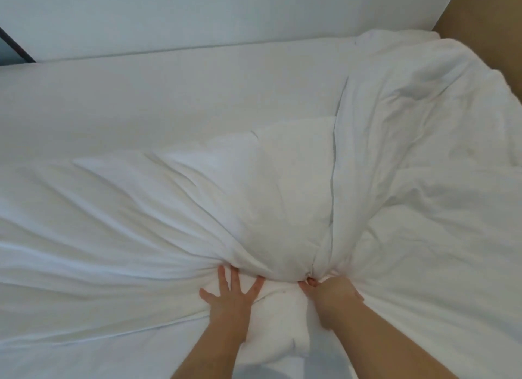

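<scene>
At the lower centre of the frame, a gathered bunch of the rumpled white fabric duvet (285, 198) is clamped in the curled fingers of the right hand (333, 292). Just left of it, the duvet is pressed flat by the left hand (229, 299), fingers straight and spread apart. The duvet is spread from centre to right edge over the smooth white bed sheet (141, 96).

Left hand (228, 296), right hand (330, 294): bare; forearms (214, 347) bare.

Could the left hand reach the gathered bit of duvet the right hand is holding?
Probably yes. The left hand lies flat on the duvet close beside the gathered bit that the right hand grips, with only soft cloth between them.
</scene>
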`<state>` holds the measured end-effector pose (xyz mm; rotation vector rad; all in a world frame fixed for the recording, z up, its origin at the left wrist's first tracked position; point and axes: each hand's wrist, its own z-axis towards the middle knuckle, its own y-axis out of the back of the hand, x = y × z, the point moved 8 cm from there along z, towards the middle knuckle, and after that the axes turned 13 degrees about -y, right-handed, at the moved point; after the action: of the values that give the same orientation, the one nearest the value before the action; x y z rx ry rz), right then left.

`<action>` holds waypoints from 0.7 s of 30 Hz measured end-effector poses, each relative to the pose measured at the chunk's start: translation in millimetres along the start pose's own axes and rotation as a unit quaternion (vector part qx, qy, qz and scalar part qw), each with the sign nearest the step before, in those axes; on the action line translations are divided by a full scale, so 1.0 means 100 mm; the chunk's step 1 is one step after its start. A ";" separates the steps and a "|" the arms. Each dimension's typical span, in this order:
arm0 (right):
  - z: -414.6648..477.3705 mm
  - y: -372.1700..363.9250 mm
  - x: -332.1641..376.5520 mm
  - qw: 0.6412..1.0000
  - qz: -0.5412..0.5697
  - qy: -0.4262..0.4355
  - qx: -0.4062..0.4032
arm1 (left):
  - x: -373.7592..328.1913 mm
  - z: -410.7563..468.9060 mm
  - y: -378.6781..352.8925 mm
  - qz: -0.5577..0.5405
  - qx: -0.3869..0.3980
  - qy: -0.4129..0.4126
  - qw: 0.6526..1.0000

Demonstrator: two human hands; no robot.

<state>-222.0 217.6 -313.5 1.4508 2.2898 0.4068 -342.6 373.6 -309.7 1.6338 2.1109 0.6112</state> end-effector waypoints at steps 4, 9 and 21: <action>-0.09 0.03 -0.01 0.998 -0.053 -0.009 0.027 | 0.01 -0.01 0.00 -0.014 0.008 -0.004 1.000; 0.02 -0.15 -0.05 0.983 -0.175 0.044 0.030 | 0.01 0.01 0.02 -0.030 0.014 -0.001 0.999; -0.45 -0.06 -0.54 0.955 -0.187 0.203 -0.108 | -0.53 -0.66 0.06 -0.142 -0.015 0.064 0.988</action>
<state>-227.9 164.5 -267.5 0.8588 2.6601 0.8688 -362.5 316.6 -249.3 1.2743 2.3578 0.6638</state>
